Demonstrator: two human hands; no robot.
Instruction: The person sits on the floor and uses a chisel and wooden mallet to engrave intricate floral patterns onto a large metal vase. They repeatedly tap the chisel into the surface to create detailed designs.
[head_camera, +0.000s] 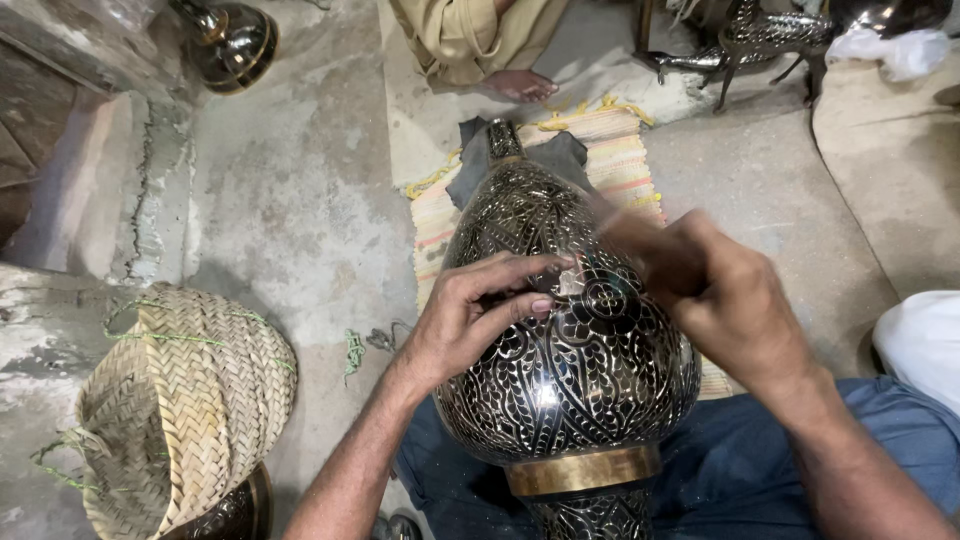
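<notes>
The engraved vase (560, 350) lies across your lap, its neck pointing away from you onto a striped mat (620, 150) on the concrete floor (290, 220), a dark cloth (560, 155) tucked under the neck. Your left hand (470, 320) rests flat on the belly of the vase, fingers (530, 268) spread and steadying it rather than gripping. Your right hand (720, 295) is blurred with motion; its fingers look curled shut around something thin — a tool, it seems, though I cannot tell what kind. By my reading you are partway through working the surface pattern, and the next stroke calls for a firm brace from the left hand so the round body does not roll. As for containers, a woven basket (185, 400) lies tipped on its side at your left, and nothing shows inside it. Beneath it sits a dark metal vessel (225, 515) — its contents are hidden.
</notes>
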